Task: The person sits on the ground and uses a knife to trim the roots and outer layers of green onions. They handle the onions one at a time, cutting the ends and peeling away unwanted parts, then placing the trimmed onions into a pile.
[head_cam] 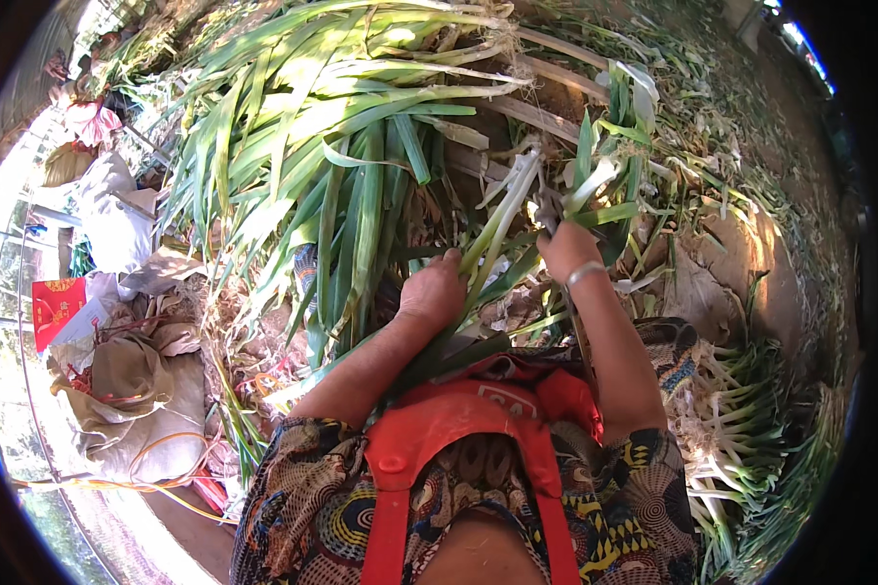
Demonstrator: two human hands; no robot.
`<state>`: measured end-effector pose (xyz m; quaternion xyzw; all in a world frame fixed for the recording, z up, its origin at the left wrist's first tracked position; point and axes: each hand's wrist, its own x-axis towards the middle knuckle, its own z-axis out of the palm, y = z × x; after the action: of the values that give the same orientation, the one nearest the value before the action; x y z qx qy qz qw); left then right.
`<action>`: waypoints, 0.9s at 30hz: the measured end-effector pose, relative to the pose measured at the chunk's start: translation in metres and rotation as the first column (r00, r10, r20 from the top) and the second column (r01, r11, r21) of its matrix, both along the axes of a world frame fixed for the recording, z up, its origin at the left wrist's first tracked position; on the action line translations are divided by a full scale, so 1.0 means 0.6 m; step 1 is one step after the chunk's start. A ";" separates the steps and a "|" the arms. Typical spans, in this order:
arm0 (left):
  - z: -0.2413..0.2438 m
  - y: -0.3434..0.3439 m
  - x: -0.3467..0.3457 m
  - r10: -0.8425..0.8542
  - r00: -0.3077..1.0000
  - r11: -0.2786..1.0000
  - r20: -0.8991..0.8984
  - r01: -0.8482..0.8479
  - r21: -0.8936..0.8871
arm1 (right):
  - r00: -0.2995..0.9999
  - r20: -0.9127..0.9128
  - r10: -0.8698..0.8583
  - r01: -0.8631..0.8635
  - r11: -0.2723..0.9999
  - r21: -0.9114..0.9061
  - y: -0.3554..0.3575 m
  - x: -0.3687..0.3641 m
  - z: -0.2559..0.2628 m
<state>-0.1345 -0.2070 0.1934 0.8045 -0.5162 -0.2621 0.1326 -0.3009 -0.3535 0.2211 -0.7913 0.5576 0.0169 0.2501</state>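
My left hand point(433, 292) grips a few long green onion stalks point(503, 208), their white root ends pointing up and away from me. Just right of these stalks, my right hand point(572, 252) is closed around a grey metal tool point(547, 207). The fingers cover much of it, so its exact kind cannot be told. Close beyond the right hand, another white stalk point(592, 184) lies among green leaves. A large heap of unpeeled green onions point(300, 110) spreads ahead and to the left, roots towards the right.
Wooden slats point(534, 117) run under the heap's root ends. Stalks with white ends point(717, 468) lie in rows at my right. Leaf scraps point(746, 168) litter the ground. At left are a burlap sack point(128, 373), a white bag point(117, 227), a red packet point(58, 311) and an orange hose point(168, 486).
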 end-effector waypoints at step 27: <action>0.051 -0.190 0.207 -0.086 0.979 0.975 0.184 0.120 -0.185 | 0.980 0.176 -0.090 0.081 0.995 0.057 -0.012 -0.100 -0.053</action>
<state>-0.0102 -0.3212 0.2240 0.7796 -0.5901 -0.1450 0.1514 -0.3609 -0.3608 0.1892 -0.7586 0.5658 -0.0509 0.3191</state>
